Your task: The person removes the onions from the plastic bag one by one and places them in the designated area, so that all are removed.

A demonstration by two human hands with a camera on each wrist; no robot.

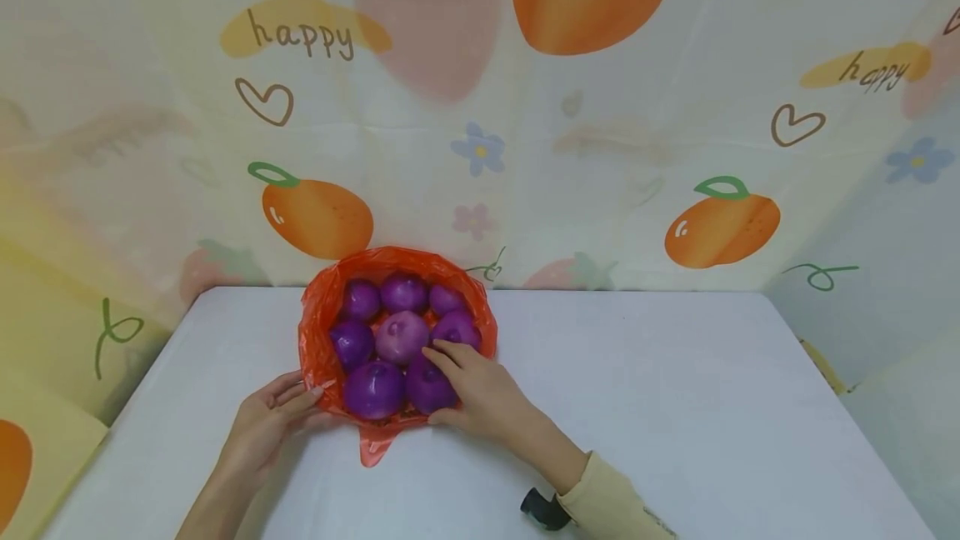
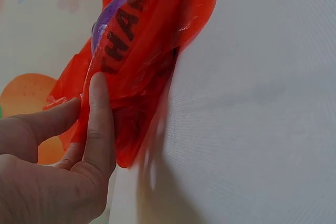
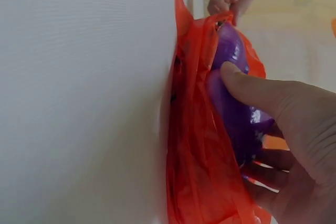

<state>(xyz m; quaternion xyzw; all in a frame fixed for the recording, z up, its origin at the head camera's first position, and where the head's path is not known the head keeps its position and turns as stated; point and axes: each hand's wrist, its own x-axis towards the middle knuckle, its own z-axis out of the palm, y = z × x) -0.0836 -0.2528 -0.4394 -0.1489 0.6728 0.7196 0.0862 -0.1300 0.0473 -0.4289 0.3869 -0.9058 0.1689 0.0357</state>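
A red plastic bag (image 1: 322,340), its rim rolled open, stands at the table's far edge, left of the middle. Several glossy purple onions (image 1: 403,337) fill it, a paler one in the centre. At the bag's left side, my left hand (image 1: 273,423) pinches the rim between thumb and fingers; dark print shows through the film in the left wrist view. Over the front right, my right hand (image 1: 480,390) holds a purple onion (image 3: 236,108), thumb on the near side and fingers round the far side. That onion still sits within the bag; its underside is hidden.
The white table (image 1: 660,390) stretches to the right of the bag. Behind it hangs a cloth backdrop (image 1: 570,190) printed with fruit, hearts and flowers. A black curved object (image 1: 546,510) lies beside the right sleeve near the front edge.
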